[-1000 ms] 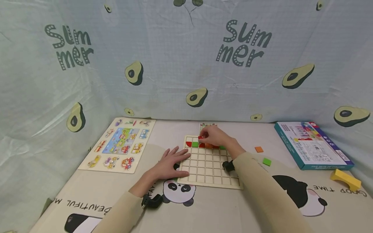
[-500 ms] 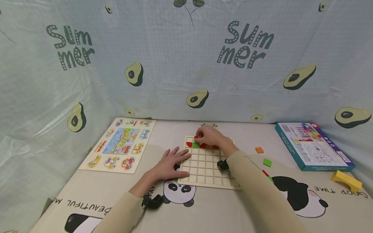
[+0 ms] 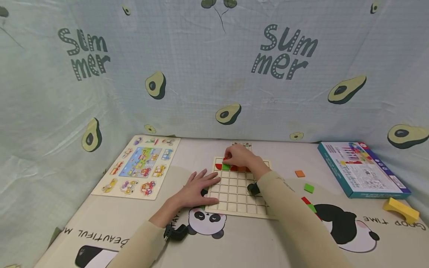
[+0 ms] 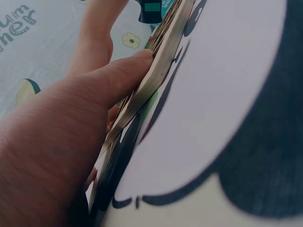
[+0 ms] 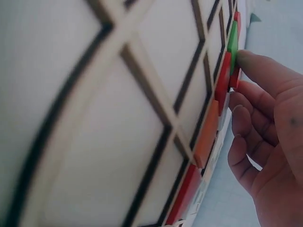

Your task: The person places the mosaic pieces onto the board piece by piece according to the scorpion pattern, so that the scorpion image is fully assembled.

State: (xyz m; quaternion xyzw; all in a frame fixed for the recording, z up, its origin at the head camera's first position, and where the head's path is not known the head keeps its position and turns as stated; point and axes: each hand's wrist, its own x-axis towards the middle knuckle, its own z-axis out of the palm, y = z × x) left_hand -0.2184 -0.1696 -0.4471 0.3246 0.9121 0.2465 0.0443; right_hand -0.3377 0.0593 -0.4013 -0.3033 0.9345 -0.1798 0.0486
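A wooden grid board (image 3: 238,190) lies on the table, with red, green and orange tiles in a row near its far side. My left hand (image 3: 197,190) rests on the board's left edge, fingers spread and straight. At the far edge, my right hand (image 3: 242,156) pinches a small red tile (image 5: 236,78) between thumb and index finger. The held tile is just beyond the green tile (image 3: 226,167), and the thumb tip is right at that green tile in the right wrist view. A red piece with a curved edge (image 3: 218,166) sits left of it. Orange (image 5: 207,135) follows along the row.
Behind the right hand a pattern card (image 3: 248,146) is partly hidden. An orange tile (image 3: 299,174), a green tile (image 3: 309,188) and several more tiles by the right sleeve lie loose. A vehicle puzzle (image 3: 135,167) is left; a box (image 3: 363,169) and yellow arch block (image 3: 401,210) are right.
My right hand has moved left along the far row with the red tile, stopping by the green one. Loose tiles beside the right sleeve have come into view. The left hand stays put.
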